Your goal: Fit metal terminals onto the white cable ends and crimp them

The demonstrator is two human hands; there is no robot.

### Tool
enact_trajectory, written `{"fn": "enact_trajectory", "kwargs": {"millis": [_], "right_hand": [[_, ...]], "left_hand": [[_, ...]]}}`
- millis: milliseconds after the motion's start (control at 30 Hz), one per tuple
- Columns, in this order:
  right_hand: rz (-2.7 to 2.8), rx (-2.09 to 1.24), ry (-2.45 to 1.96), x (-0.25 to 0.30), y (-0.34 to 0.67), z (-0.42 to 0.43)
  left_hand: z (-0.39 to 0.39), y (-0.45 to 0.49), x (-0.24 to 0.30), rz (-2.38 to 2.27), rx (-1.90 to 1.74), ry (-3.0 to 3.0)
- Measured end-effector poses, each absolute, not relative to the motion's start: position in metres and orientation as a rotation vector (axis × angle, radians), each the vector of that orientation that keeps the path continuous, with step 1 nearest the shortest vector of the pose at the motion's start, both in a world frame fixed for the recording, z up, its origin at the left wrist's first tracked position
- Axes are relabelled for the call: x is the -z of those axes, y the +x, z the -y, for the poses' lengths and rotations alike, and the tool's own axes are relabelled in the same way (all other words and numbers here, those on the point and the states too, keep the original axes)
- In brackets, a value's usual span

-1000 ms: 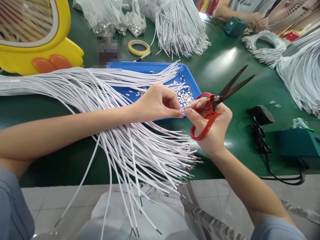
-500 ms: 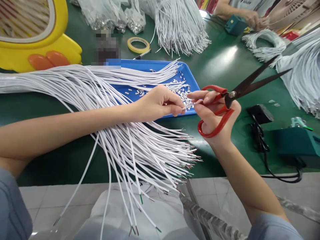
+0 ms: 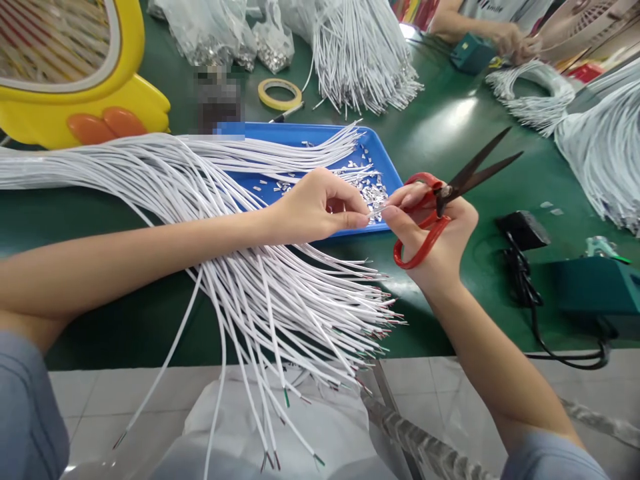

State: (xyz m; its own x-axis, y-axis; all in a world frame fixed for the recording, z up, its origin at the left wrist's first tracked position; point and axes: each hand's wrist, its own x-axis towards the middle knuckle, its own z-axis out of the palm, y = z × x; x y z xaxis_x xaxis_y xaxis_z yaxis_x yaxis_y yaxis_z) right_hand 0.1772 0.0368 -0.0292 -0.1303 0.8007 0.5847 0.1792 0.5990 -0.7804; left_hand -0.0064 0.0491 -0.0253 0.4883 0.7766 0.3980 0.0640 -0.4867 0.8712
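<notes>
While a thin pale wire end [image 3: 376, 211] bridges the small gap between fingertips, the left hand [image 3: 320, 207] pinches it, thumb to forefinger, and the right hand [image 3: 443, 257] seems to grip its other side. Half a second ago they stood farther apart; now drawn closer, with red-handled scissors [image 3: 423, 248] swung back too, hooked on the right fingers, blades parted. Judgement: fingertip work, no cutting. Below, blue tray [image 3: 384, 159], loose metal bits [image 3: 373, 195]; nearer, fanned white cables [image 3: 280, 287] on green table [image 3: 490, 287].

Left forearm [image 3: 160, 250] in from left, left hand [image 3: 320, 207] pinching; right hand [image 3: 447, 247] just beside, also pinching, right forearm [image 3: 500, 363] from near right.
</notes>
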Motion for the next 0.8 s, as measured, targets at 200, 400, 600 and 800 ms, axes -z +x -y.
{"fn": "enact_trajectory", "kwargs": {"millis": [200,400,600,800], "right_hand": [[1.602,-0.657,-0.824,0.0259,0.1785,-0.0342],[1.680,-0.719,-0.716,0.0274,0.1760,-0.0334],[1.672,-0.669,-0.815,0.0301,0.1769,-0.0347],[1.677,-0.738,-0.800,0.0272,0.1766,-0.0319]], "left_hand": [[-0.0496,-0.0069,0.0258,-0.615,-1.079,1.832],[-0.0492,-0.0072,0.0224,-0.594,-0.995,1.876],[-0.0488,-0.0067,0.0255,-0.673,-1.093,1.923],[-0.0462,-0.0055,0.0263,-0.740,-1.189,1.900]]}}
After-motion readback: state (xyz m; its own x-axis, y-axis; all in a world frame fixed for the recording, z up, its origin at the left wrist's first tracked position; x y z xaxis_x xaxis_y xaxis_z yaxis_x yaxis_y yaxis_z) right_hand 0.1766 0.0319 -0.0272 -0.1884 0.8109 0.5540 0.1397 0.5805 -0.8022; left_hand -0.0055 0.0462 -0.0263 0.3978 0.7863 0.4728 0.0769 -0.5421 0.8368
